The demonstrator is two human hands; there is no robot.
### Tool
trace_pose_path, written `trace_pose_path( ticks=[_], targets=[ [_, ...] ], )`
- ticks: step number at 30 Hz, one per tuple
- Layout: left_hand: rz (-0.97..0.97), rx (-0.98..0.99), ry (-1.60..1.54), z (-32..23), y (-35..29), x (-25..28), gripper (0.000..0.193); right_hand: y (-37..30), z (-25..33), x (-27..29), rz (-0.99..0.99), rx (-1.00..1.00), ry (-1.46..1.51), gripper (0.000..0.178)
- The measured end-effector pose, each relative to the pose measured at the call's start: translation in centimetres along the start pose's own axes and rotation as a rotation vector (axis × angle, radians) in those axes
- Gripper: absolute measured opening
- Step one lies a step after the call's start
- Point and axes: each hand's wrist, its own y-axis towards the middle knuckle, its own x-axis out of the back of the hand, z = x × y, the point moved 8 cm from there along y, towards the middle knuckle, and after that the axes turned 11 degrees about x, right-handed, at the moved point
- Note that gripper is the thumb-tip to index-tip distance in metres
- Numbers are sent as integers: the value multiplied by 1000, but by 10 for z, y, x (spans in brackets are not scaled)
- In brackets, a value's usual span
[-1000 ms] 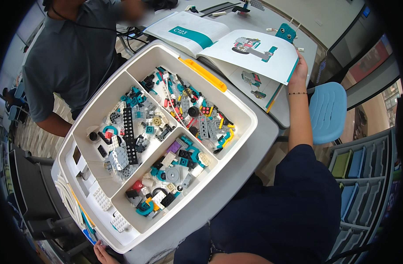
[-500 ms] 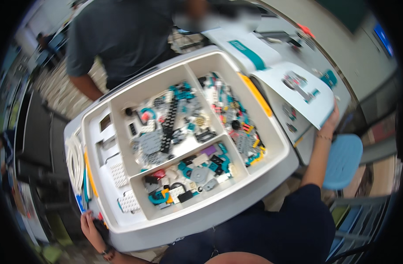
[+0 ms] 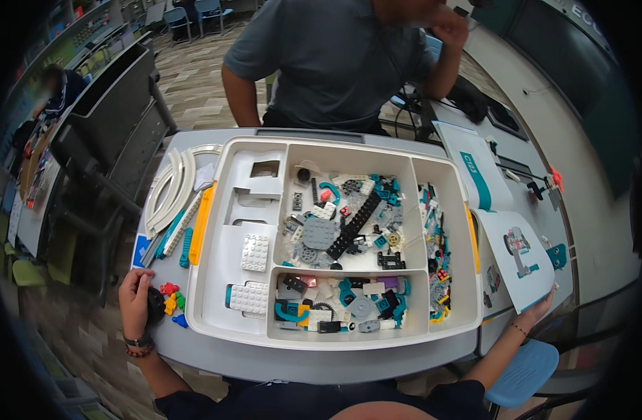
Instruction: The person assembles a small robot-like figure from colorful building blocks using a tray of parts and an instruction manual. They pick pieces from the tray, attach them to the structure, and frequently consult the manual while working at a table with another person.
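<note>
My right hand (image 3: 535, 313) grips the lower right corner of an open instruction booklet (image 3: 520, 259), whose raised page shows a picture of a built model. At the table's left edge rests my left hand (image 3: 133, 302), its fingers loosely extended and nothing seen in them. A black wheel-like piece (image 3: 155, 304) lies right beside that hand. Small red, yellow, green and blue figures (image 3: 171, 302) lie just beyond it. Between my hands stands a white sorting tray (image 3: 230, 332) with loose building bricks, among them a long black beam (image 3: 354, 225) and a grey plate (image 3: 319, 233).
White curved tracks (image 3: 170, 192) and teal beams (image 3: 185, 246) lie left of the tray. Yellow handles (image 3: 203, 222) flank it. Across the table sits another person in a grey shirt (image 3: 335, 66). A blue chair (image 3: 524, 374) stands at the lower right.
The view has levelled out and turned, so the tray sits straighter. My right hand still holds the booklet page; my left stays at the table's left edge.
</note>
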Motion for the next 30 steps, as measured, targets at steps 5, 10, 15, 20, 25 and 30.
trace_pose_path(
  ticks=[5,10,15,20,25,30],
  targets=[
    [-23,-51,68,7,-1,5,17,14,2,2,139,79,108,37],
    [18,2,6,1,-1,-4,19,-8,0,-21,68,76,78,36],
    [8,-26,15,6,1,-1,21,3,4,-4,77,106,88,34],
    [33,-58,-1,0,0,-2,29,2,6,-3,50,124,74,32],
    [-2,-141,71,-11,-3,-1,30,-2,7,-13,106,104,102,31],
    [-19,-145,62,-8,0,1,28,0,7,-10,89,105,104,31]
  ],
)
